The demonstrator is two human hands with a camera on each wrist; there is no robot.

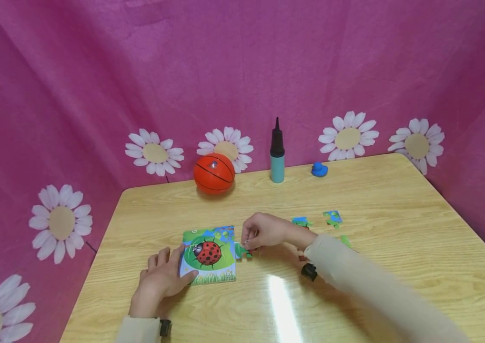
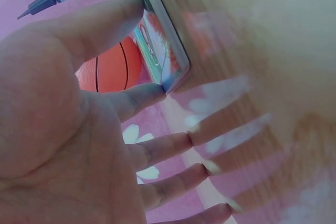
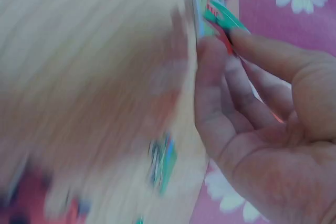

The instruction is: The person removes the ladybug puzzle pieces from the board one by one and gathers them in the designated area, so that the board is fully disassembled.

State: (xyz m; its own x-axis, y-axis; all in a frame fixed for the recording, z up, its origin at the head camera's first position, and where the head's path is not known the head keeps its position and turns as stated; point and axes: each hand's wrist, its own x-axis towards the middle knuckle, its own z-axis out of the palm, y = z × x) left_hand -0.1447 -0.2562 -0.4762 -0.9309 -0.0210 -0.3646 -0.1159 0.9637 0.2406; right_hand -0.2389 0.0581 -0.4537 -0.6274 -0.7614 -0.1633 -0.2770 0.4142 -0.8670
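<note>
A square ladybug puzzle board (image 1: 209,255) lies flat on the table. My left hand (image 1: 160,275) rests at its left side with fingers spread; in the left wrist view, the thumb (image 2: 113,19) and index finger touch the board's edge (image 2: 173,59). Just off the board's right edge, my right hand (image 1: 266,231) pinches a green and red jigsaw piece (image 1: 242,250) between thumb and fingertips. The right wrist view shows that piece (image 3: 227,18) tilted in the grip, its far part overlapping the board.
Loose jigsaw pieces (image 1: 333,217) lie right of the board, some partly hidden under the right forearm. Along the table's back stand an orange-red toy basketball (image 1: 214,174), a teal hand pump (image 1: 277,166) and a blue rubber duck (image 1: 319,169). Flowered pink cloth hangs behind.
</note>
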